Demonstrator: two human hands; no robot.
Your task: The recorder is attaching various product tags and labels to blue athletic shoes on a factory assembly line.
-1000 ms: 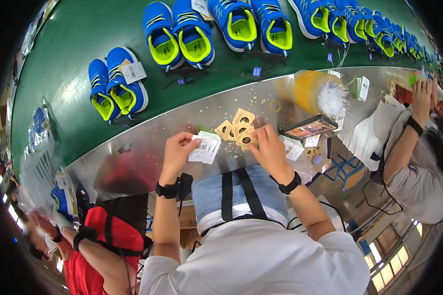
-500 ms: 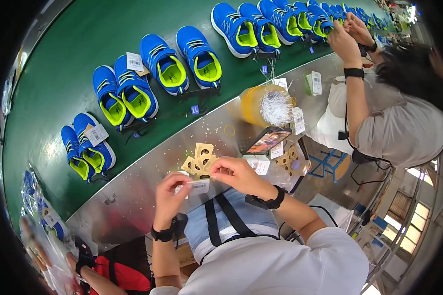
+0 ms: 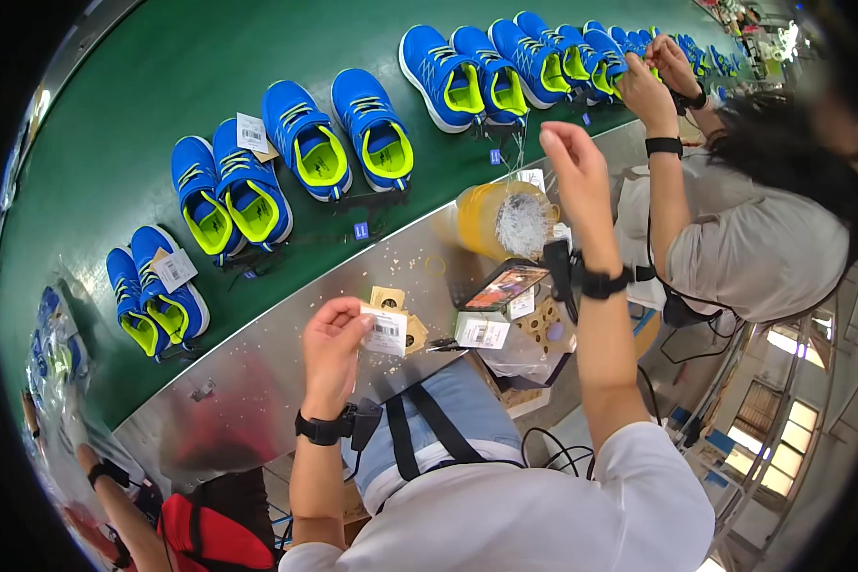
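Observation:
My left hand [image 3: 334, 348] pinches a white barcode hang tag [image 3: 385, 332] above the metal ledge. Partly behind that tag lie several tan card tags [image 3: 412, 329] with dark round centres. My right hand [image 3: 580, 176] is raised at the far side of the ledge, fingers pressed together; anything small between them is hidden. Beside it stands a yellow tub [image 3: 477, 221] with a bundle of clear, thin plastic strands [image 3: 524, 225], a few sticking up. Blue shoes [image 3: 372, 129] with lime linings stand in pairs along the green surface, some with tags.
A phone [image 3: 507, 286] leans near the tub, beside a stack of white tags [image 3: 483, 330]. A bag of tan tags [image 3: 548, 329] lies to the right. One co-worker's hands [image 3: 653, 91] handle shoes at the far right; another person's arm [image 3: 114, 500] reaches in at lower left, near plastic-wrapped shoes [image 3: 62, 334].
My right hand has left the tan tags and risen to the far right, beside the tub. My left hand now holds the white tag upright, face showing.

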